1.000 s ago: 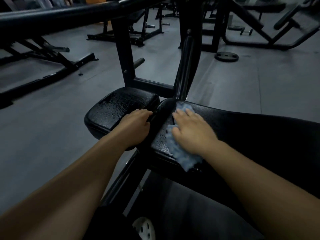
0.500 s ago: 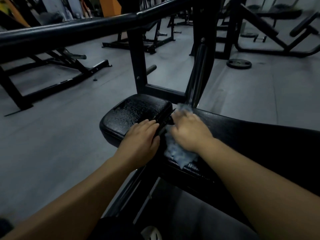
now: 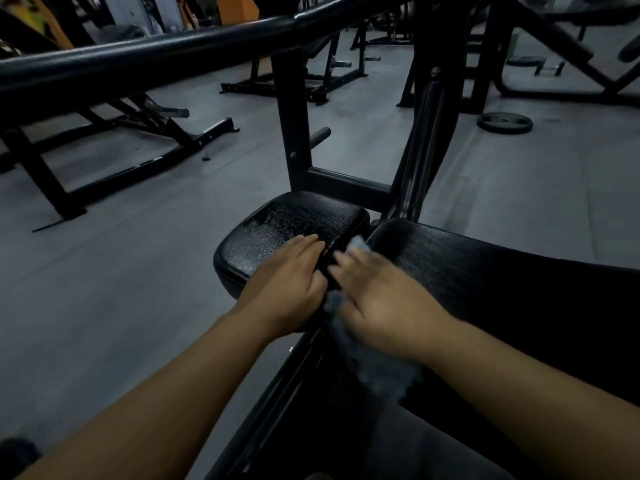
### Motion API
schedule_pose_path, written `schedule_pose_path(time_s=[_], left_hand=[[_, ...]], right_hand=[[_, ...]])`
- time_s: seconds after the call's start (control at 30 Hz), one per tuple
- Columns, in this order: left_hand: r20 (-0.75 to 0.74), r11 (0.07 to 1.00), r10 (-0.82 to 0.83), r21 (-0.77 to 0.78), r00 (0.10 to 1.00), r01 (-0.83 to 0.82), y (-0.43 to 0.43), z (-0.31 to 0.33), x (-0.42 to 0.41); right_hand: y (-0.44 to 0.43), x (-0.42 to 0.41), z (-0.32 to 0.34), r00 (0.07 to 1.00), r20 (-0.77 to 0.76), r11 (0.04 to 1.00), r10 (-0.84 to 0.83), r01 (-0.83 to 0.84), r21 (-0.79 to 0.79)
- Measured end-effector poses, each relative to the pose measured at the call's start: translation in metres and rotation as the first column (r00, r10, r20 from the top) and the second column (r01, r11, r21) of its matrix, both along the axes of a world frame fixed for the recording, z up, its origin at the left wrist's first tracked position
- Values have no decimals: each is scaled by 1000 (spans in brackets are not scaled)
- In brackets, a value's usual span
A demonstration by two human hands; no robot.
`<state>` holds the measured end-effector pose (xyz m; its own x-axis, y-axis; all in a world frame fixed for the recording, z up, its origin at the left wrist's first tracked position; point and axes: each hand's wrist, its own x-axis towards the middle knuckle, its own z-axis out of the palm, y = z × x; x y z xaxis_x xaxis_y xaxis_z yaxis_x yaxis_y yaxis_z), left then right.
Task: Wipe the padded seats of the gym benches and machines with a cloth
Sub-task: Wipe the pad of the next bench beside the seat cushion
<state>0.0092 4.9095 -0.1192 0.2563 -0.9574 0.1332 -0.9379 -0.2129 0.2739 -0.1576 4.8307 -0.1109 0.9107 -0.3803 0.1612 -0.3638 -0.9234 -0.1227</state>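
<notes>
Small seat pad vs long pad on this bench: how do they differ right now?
The small seat pad is short and rounded; the long pad runs off frame to the right.
The small seat pad glistens with droplets; the long pad looks matte.
The left hand rests bare on the small seat pad; the right hand presses the cloth against the long pad's end.
Both are black and padded.

Black seat pad (image 3: 287, 223), light-blue cloth (image 3: 374, 362), grey floor (image 3: 121, 271).
</notes>
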Motion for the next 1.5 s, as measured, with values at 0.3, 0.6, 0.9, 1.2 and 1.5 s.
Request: schedule_pose_path(time_s=[0.3,0.6,0.9,1.2,1.5], left_hand=[[72,1000,-1,5,997,0,-6,-3,10],[0,996,-86,15,996,86,-6,-2,40],[49,999,-44,-13,998,45,-7,-2,58],[-33,996,-45,-83,998,42,2,1,76],[45,993,120,-20,992,-119,-4,-1,87]], right_hand=[[-41,45,1,942,-127,951,-310,307,-47],[-60,23,2,975,-14,976,-220,220,-8],[-72,123,-5,840,261,871,-477,492,9],[-22,109,7,975,211,883,-68,-40,468],[-28,151,-11,950,-53,942,-307,311,124]])
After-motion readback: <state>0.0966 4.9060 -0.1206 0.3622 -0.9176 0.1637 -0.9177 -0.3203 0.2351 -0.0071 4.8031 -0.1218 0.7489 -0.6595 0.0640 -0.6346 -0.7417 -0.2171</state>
